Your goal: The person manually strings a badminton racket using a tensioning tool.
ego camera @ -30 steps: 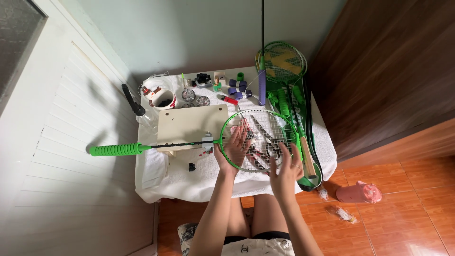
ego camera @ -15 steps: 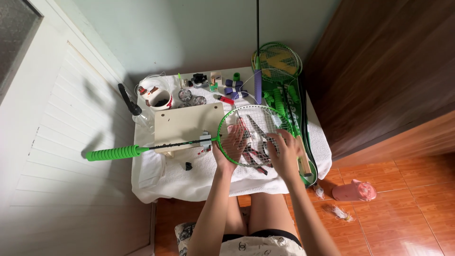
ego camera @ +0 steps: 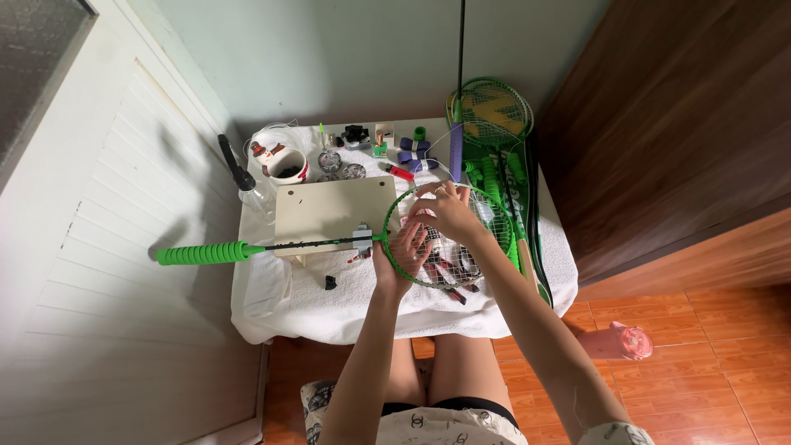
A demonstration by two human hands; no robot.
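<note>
Green racket (ego camera: 395, 239) flat over table
</note>
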